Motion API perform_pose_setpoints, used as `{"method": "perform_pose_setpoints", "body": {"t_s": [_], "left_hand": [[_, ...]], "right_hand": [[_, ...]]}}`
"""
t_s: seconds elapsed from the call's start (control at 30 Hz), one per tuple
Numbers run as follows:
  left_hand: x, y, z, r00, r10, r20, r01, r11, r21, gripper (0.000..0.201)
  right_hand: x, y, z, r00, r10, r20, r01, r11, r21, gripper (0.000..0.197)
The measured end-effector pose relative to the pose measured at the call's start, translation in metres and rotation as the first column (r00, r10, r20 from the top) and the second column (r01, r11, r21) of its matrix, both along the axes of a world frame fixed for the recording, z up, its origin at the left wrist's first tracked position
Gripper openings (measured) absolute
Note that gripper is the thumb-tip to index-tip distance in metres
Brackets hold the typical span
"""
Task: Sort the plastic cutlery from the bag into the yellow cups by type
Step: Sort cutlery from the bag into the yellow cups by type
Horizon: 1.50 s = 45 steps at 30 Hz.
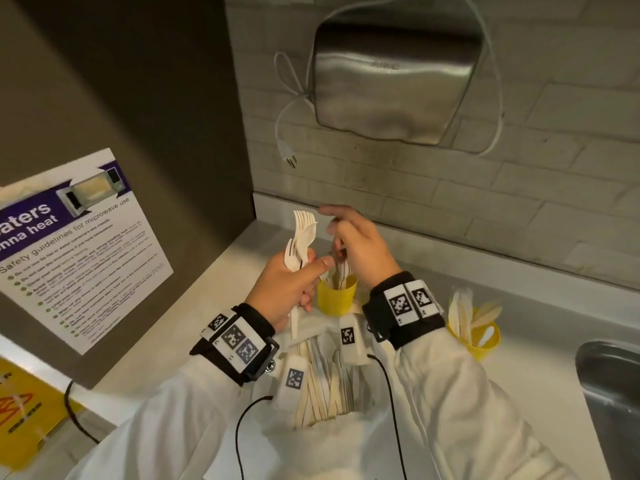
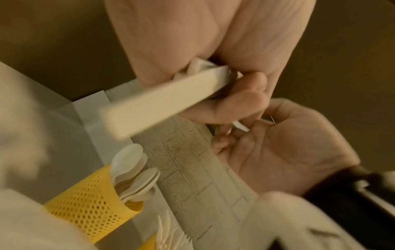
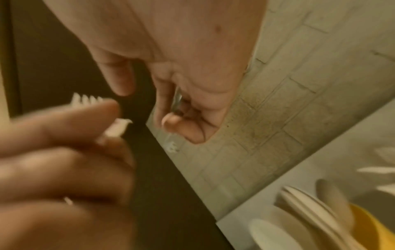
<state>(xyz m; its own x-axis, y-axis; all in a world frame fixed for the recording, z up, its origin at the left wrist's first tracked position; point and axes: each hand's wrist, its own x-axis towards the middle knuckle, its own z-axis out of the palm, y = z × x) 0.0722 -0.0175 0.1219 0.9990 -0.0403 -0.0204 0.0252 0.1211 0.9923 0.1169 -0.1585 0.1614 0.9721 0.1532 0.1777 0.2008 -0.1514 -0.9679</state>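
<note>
The left hand (image 1: 284, 289) is closed round a bundle of white forks (image 1: 300, 240), tines up, its thumb pressed across the handles; the handles stick out below the fist toward the bag (image 1: 322, 382). In the left wrist view the same grip shows as curled fingers (image 2: 224, 104) clamped on flat pale handles.

The right hand (image 1: 360, 247) hovers just beside the forks, above the middle yellow cup (image 1: 336, 299). Its index finger is stretched out and the other fingers are loosely bent (the frame is blurred here, so I cannot tell whether this grip has hold of a piece of cutlery or nothing at all).

That middle cup stands on the pale bench (image 1: 540, 368), close to the wall, with a few cutlery handles standing in it. A second yellow cup (image 1: 479, 341) sits well to the right, near the metal sink (image 1: 613, 393), and holds white pieces with pointed tips that look like knives. The left wrist view shows a perforated yellow cup (image 2: 89, 209) filled with spoons (image 2: 132, 169).

The bag lies open at the near edge of the bench, between the two forearms, with many pale handles still packed inside. A steel hand dryer (image 1: 391, 77) hangs on the brick wall, its plug (image 1: 289, 157) dangling loose. A microwave safety poster (image 1: 79, 251) is stuck on the dark panel to the left.
</note>
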Motion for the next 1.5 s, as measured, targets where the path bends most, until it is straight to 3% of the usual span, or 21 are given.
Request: {"method": "perform_pose_setpoints", "body": {"t_s": [0.1, 0.17, 0.27, 0.4, 0.57, 0.93, 1.13, 1.2, 1.3, 1.4, 1.5], "left_hand": [[0.000, -0.007, 0.004, 0.999, -0.040, 0.003, 0.040, 0.999, -0.009, 0.021], [0.000, -0.008, 0.005, 0.999, -0.037, 0.015, 0.038, 0.999, -0.013, 0.015], [-0.002, -0.006, 0.007, 0.999, -0.051, 0.012, 0.050, 0.999, 0.008, 0.018], [-0.005, -0.002, 0.010, 0.996, -0.053, 0.076, 0.049, 0.997, 0.055, 0.018], [-0.003, 0.000, 0.011, 0.989, 0.006, 0.149, -0.029, 0.987, 0.157, 0.026], [-0.010, -0.005, 0.016, 0.974, -0.020, 0.227, -0.046, 0.959, 0.281, 0.016], [-0.008, -0.004, 0.019, 0.980, -0.062, 0.187, -0.027, 0.896, 0.443, 0.023], [-0.008, -0.004, 0.021, 0.983, -0.058, 0.174, -0.031, 0.884, 0.466, 0.030], [-0.007, -0.003, 0.023, 0.990, -0.006, 0.142, -0.060, 0.888, 0.456, 0.030], [-0.007, -0.002, 0.024, 0.995, 0.011, 0.095, -0.052, 0.894, 0.444, 0.029], [-0.008, -0.002, 0.024, 0.997, -0.028, 0.075, -0.007, 0.902, 0.432, 0.022]], "right_hand": [[-0.011, -0.003, 0.018, 0.989, 0.122, 0.086, -0.111, 0.986, -0.128, 0.029], [-0.014, -0.006, 0.019, 0.968, 0.076, 0.241, -0.024, 0.977, -0.211, 0.032], [-0.015, -0.010, 0.013, 0.925, 0.031, 0.379, 0.039, 0.984, -0.176, 0.022], [-0.014, -0.013, 0.011, 0.928, -0.021, 0.372, 0.069, 0.991, -0.116, 0.006], [-0.018, -0.006, 0.016, 0.908, -0.182, 0.379, 0.235, 0.967, -0.098, 0.013], [-0.012, -0.005, 0.027, 0.900, -0.238, 0.365, 0.320, 0.929, -0.185, 0.014], [-0.012, -0.010, 0.031, 0.981, -0.069, 0.181, 0.092, 0.989, -0.120, 0.024], [-0.017, -0.010, 0.032, 0.973, -0.047, 0.226, 0.090, 0.978, -0.186, 0.031], [-0.026, -0.008, 0.027, 0.909, -0.016, 0.417, 0.145, 0.949, -0.279, 0.043], [-0.030, -0.005, 0.020, 0.846, 0.094, 0.525, 0.148, 0.904, -0.400, 0.024], [-0.027, -0.005, 0.016, 0.839, 0.114, 0.532, 0.169, 0.875, -0.453, 0.009]]}}
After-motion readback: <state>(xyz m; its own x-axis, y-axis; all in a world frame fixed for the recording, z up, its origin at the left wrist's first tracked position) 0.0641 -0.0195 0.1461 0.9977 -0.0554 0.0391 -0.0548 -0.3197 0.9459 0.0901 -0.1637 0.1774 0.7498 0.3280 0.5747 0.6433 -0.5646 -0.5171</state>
